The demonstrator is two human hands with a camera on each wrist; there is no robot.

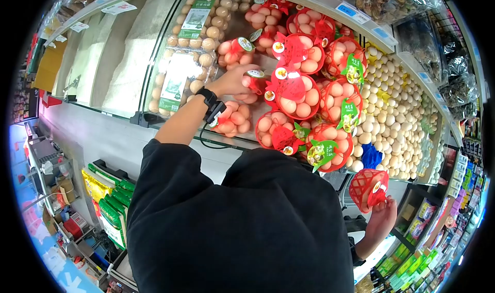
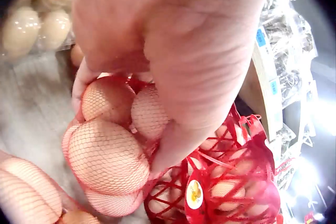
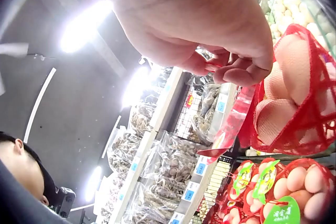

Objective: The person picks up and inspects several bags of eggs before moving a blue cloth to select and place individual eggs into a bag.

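Reaching to the display shelf's [image 1: 103,109] middle, your left hand [image 1: 234,80] grips a net bag of eggs [image 2: 107,153] there; your right hand [image 1: 382,220] pinches a red egg basket [image 1: 368,188] below its front edge.

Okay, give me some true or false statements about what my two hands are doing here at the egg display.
1. The left hand grips a red net bag of eggs. True.
2. The right hand holds nothing. False: it holds a red mesh basket with eggs in it.
3. Loose pale eggs lie piled in the display. True.
4. The person wears a white top. False: it is a black top.
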